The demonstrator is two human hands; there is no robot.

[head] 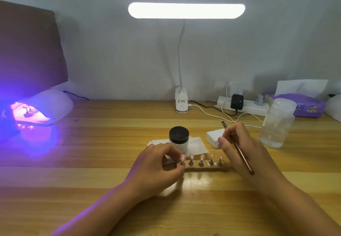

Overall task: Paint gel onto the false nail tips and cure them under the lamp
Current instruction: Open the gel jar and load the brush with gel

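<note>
A wooden strip (pixel 206 167) lies on the table in front of me and carries several pink nail tips (pixel 202 157) upright on small metal stands. My left hand (pixel 156 167) pinches the leftmost stand at the strip's left end. My right hand (pixel 239 149) holds a thin brown brush (pixel 239 150) at the strip's right end, its bristle tip pointing up and away. A gel jar (pixel 179 138) with a black lid stands just behind the strip. The curing lamp (pixel 46 106) glows purple at the far left, with something small inside it.
A clip-on desk lamp (pixel 181 102) shines at the back centre. White wipes (pixel 215 137) lie beside the jar. A clear plastic bottle (pixel 277 123), a power strip (pixel 243 106) with cables and a purple tissue box (pixel 302 104) crowd the right side.
</note>
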